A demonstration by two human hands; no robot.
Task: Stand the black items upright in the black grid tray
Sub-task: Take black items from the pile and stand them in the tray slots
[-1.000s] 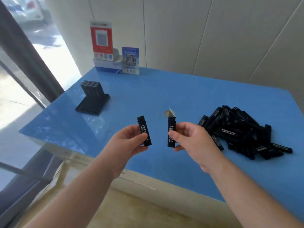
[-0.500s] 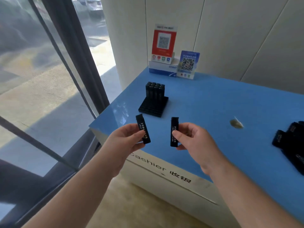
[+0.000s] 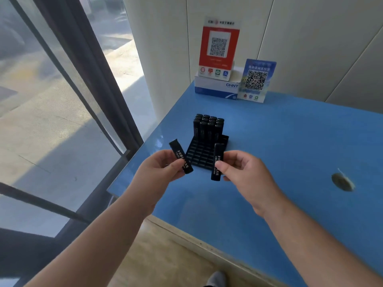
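Two black items are held above the near edge of the blue table [image 3: 290, 152], one per hand. Left hand [image 3: 157, 172]: its black item [image 3: 181, 156] is pinched between thumb and curled fingers near the lower end, tilted with the top leaning left, white lettering facing the camera. Right hand [image 3: 242, 175]: its black item [image 3: 217, 161] is pinched between thumb and fingertips, held nearly upright, lettering also visible. Both items are kept clear of the table, just in front of the black grid tray [image 3: 202, 156].

Tray: set on the table beyond the hands, near the left edge. A block of standing black items [image 3: 208, 129] is lodged in its far rows, packed side by side; the near rows of cells are seen open.

Further entries: a red QR sign [image 3: 218, 47] set on a white box [image 3: 215, 88] at the far wall, a blue QR card [image 3: 257, 79] leaning just beside it; a small round mark [image 3: 342, 181] on the table, well to the right.
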